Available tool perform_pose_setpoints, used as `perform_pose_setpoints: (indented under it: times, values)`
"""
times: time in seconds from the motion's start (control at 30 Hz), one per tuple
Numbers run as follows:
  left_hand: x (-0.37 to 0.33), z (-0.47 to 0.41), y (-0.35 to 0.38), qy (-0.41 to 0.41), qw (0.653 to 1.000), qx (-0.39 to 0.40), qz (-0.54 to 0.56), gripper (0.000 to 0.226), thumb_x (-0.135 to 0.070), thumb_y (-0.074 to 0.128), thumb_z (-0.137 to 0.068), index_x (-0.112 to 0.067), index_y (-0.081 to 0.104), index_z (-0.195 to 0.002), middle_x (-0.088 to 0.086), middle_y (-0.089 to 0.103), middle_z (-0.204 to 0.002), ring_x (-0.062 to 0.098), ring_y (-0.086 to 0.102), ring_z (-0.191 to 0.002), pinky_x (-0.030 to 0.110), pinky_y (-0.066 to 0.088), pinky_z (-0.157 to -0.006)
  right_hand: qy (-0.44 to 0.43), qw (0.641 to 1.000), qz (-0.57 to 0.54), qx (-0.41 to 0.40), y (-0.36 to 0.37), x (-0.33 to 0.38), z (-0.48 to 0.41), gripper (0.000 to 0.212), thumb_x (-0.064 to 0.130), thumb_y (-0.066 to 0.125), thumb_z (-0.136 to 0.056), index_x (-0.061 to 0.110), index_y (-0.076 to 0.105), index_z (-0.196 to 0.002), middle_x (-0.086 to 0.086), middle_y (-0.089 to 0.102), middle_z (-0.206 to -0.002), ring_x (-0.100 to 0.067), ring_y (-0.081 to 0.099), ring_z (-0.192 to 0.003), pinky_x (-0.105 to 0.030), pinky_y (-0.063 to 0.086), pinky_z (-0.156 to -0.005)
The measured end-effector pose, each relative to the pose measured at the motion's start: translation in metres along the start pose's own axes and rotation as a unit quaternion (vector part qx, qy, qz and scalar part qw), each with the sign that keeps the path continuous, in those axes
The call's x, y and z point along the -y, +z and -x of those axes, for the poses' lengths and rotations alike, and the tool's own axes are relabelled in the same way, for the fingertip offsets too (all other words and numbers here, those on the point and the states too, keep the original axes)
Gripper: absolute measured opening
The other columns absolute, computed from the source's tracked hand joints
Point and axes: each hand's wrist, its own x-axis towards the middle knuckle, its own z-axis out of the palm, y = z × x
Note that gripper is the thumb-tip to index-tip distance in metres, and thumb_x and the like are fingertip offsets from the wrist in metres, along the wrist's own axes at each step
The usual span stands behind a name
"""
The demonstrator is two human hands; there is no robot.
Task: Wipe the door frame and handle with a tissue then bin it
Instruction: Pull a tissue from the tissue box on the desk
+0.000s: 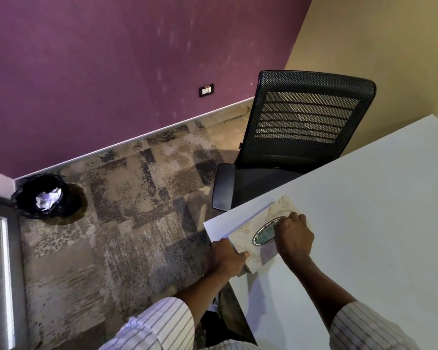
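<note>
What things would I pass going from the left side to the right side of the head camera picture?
Metal door frame → black bin → wall socket → mesh chair → white desk.

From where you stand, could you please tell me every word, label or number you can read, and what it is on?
None can be read.
Tissue box: only a leaf pattern, no legible words; the right hand covers part of its top and the left hand holds its near end.
Wall socket: any marks are too small to read.
Bin, chair, desk: no text visible.
</note>
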Motion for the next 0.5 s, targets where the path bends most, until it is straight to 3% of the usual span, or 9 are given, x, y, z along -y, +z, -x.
perform_pose_setpoints:
  times: [0.27,0.5]
  values:
    - [-0.004,0.0,-0.002,-0.006,1.0,0.006,-0.018,0.074,-0.051,0.081,-0.096,-0.001,0.062,-0.146,0.018,0.066,-0.15,0.035,0.064,-0.14,0.04,0.055,-0.11,0.026,0.999,-0.018,0.014,0.003,0.012,-0.005,0.02,0.016,0.07,-0.096,0.008,0.076,-0.112,-0.008,0.07,-0.115,-0.031,0.057,-0.119,-0.037,0.054,-0.071]
    - [0.0,-0.005,0.002,-0.009,1.0,-0.009,-0.012,0.071,-0.056,0.084,-0.09,-0.007,0.068,-0.138,0.014,0.073,-0.142,0.034,0.071,-0.131,0.039,0.06,-0.1,0.013,0.997,-0.074,0.033,0.01,0.005,-0.01,0.031,0.026,0.062,-0.098,0.003,0.073,-0.116,-0.012,0.065,-0.118,-0.034,0.05,-0.122,-0.039,0.05,-0.075]
